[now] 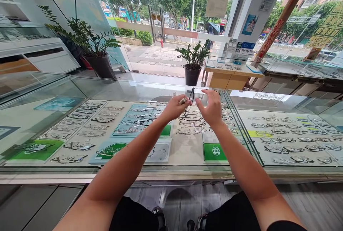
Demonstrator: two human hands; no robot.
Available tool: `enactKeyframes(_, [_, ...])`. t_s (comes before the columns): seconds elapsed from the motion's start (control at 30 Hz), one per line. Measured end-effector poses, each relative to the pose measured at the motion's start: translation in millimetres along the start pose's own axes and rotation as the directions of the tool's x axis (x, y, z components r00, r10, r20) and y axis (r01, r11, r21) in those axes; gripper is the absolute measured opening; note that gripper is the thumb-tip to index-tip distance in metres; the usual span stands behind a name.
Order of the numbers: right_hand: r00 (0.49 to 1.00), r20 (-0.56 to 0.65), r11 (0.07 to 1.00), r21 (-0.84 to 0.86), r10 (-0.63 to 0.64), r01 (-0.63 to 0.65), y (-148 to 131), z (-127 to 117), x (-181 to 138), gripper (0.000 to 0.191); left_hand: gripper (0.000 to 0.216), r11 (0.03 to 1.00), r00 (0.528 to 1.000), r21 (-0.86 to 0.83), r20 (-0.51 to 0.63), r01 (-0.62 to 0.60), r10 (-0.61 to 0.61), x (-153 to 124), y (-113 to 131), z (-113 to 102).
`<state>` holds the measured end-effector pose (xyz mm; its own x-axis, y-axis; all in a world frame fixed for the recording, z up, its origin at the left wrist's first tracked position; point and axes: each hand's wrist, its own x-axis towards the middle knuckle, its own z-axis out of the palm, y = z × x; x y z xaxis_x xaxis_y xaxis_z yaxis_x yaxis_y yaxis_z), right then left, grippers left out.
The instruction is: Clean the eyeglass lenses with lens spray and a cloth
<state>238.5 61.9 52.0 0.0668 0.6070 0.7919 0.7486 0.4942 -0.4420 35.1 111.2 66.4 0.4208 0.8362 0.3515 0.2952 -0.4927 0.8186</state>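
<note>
Above the glass counter, my left hand is closed on a pair of dark-framed eyeglasses, which it holds up on edge. A small pale thing also shows at its fingers; I cannot make out what it is. Just to the right of the eyeglasses is my right hand, its thumb and fingers apart and nothing seen in its grasp. Whether a fingertip touches the frame, I cannot tell. Under both hands, rows of eyeglass frames lie inside the glass display case.
More eyeglasses fill the case section on the right. Green cards and a blue display board lie under the glass. Beyond the counter stand potted plants and a wooden display table, before a large window.
</note>
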Motion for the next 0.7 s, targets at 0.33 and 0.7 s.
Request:
enactKeyframes(0.33, [0.999,0.029,0.998,-0.069,0.015,-0.012,0.7,7.3,-5.4,0.046,0.028,1.000,0.999,0.010,-0.035,-0.007,0.007,-4.0,-0.3,11.0])
enactKeyframes(0.7, [0.987,0.148,0.982,-0.188,0.060,-0.031,10.1,7.7,-7.2,0.053,0.033,0.992,0.976,-0.122,-0.216,0.013,-0.039,-4.4,4.2,11.1])
